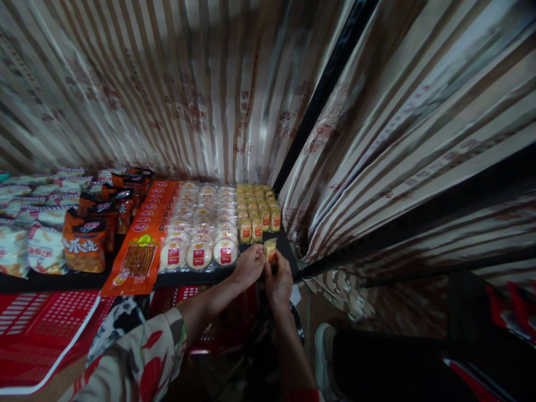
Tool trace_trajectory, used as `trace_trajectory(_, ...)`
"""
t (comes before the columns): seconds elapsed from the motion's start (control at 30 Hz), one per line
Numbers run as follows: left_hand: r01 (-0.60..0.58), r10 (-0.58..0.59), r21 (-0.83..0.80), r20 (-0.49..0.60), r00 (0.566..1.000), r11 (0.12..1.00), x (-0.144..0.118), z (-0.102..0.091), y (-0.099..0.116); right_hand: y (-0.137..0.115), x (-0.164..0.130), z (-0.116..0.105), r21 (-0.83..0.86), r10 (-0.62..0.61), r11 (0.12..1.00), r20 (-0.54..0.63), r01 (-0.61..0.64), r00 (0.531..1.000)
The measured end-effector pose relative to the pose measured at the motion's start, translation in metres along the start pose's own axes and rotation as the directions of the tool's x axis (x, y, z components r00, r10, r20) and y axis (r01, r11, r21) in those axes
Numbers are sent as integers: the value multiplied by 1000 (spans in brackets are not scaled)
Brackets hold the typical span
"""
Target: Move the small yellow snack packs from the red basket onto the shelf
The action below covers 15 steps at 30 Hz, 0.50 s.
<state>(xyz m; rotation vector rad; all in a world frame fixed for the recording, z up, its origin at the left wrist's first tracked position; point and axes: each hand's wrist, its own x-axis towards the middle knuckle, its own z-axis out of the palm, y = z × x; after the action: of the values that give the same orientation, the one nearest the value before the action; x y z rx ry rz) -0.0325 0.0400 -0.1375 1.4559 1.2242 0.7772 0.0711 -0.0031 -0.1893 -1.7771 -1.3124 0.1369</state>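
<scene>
- Floral sleeve (154,357) at the bottom edge, pale cloth with red and green figures; it covers part of the left forearm;
- left hand (248,267), fingers closed on the left side of a small yellow packet (270,249);
- right hand (280,282), thumb and fingers closed about the same packet lower down on its right side;
- that packet sits between both hands' fingertips, near the front edge of a black shelf (288,247); whether it touches the shelf, I cannot tell;
- just behind it, rows of yellow packets (256,216), the front ones red-labelled, at the shelf's right end;
- beside these, round white crackers (199,255) in clear wrap, three columns; next, overlapping orange packets (140,261);
- farther left, brown-and-orange bags (85,245), then white bags (46,249);
- below the shelf, a red basket (37,346) with a white rim; behind everything, a striped curtain (209,84), crossed by a slanting black post (322,89).
</scene>
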Motion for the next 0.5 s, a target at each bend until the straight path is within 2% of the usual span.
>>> trace_trajectory(0.3,-8,9,-75,8,1000,997,14,9,3,2,15,9,-19,42,999,-17,-42,999)
trace_trajectory(0.5,-38,40,-50,29,999,998,22,13,6,5,26,13,-36,28,999,-35,-29,999)
